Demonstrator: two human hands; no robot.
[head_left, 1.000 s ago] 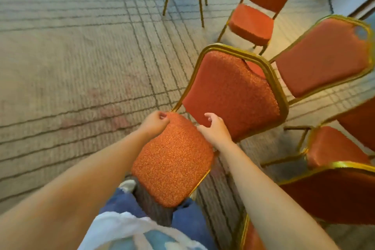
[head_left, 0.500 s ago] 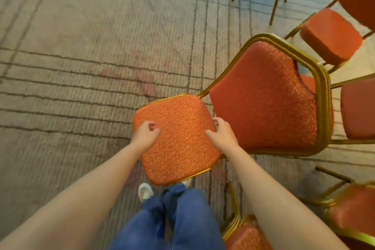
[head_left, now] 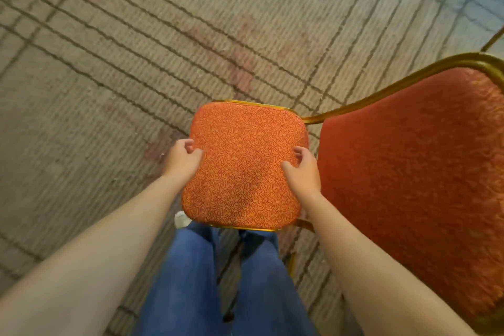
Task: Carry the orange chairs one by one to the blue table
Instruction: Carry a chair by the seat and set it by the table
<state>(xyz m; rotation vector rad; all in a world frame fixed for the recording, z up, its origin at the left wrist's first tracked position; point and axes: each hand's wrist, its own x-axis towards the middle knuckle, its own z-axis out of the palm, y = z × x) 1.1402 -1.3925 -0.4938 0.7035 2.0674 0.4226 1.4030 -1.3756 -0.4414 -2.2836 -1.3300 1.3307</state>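
The chair [head_left: 245, 169] lies tipped with its backrest [head_left: 414, 185] off right, seat between both hands: left hand [head_left: 183, 162] and right hand [head_left: 302, 172] each curl fingers around opposite seat edges.

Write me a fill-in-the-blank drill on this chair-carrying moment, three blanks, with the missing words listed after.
1. Both hands grip the chair by its ____, the left hand on one side edge and the right hand on the other.
2. The chair's frame is coloured ____.
3. Below the chair, the person's legs are in ____ jeans over the carpet.

Missing words: seat; gold; blue
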